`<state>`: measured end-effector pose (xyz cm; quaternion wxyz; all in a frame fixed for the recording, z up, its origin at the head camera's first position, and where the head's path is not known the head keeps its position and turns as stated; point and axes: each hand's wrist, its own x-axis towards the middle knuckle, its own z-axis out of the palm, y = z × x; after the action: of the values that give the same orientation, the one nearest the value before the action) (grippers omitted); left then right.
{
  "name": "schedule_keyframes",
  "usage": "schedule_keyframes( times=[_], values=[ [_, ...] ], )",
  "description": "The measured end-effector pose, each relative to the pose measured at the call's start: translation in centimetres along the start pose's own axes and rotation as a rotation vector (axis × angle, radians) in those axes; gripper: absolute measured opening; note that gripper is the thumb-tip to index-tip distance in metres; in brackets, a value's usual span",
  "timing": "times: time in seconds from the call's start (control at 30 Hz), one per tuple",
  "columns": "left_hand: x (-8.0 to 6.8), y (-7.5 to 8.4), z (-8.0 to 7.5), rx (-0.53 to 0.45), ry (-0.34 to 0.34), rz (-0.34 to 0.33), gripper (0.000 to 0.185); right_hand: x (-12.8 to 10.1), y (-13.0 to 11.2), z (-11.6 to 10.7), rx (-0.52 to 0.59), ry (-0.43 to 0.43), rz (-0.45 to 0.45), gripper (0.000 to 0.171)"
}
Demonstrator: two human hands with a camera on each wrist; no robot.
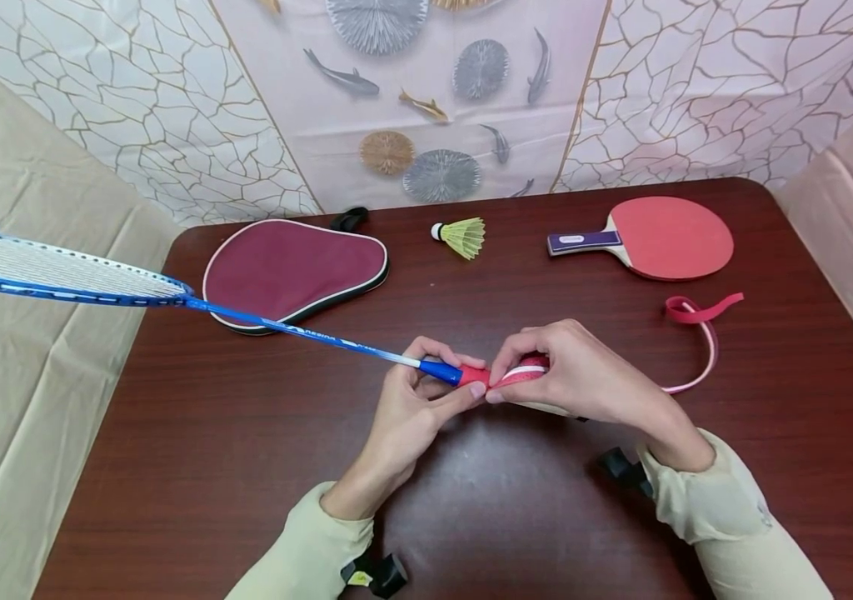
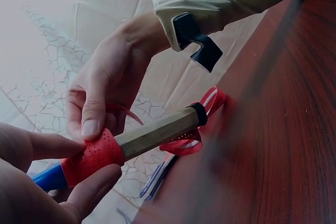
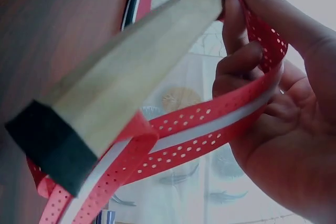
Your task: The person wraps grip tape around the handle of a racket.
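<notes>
From the head camera we see the blue badminton racket [image 1: 172, 296] lying with its long axis slanting from upper left down to the middle of the dark wooden worktop [image 1: 246, 467], its handle held above the wood between both hands. Our left hand [image 1: 415, 400] pinches the wrapped top of the handle; our right hand [image 1: 576, 375] grasps the perforated red grip tape [image 1: 696, 333], whose loose tail trails off to the right.

The left wrist camera shows the bare wooden handle [image 2: 157, 132] running from the red-wrapped part out to its black end cap [image 2: 199, 114] — thumb and fingers [image 2: 94, 114] press the wrap's edge.

The right wrist camera shows the tape looped through curled fingers [image 3: 241, 59]; the wrap's leading edge is hidden behind them.
</notes>
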<state>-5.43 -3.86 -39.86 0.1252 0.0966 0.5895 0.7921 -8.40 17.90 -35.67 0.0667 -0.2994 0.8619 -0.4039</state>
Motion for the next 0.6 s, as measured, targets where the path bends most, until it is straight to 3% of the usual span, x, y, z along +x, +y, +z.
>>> schedule_keyframes(
  times=[0.23,0.6],
  values=[
    [-0.04,0.15,-0.15,-0.01,-0.01,-0.026,0.037,-0.32,0.02,-0.88,0.02,0.026,0.02,0.013],
    [-0.38,0.59,0.23,0.016,-0.05,-0.007,0.035,-0.38,0.19,-0.95,0.02,0.045,0.028,0.014]
  ],
)
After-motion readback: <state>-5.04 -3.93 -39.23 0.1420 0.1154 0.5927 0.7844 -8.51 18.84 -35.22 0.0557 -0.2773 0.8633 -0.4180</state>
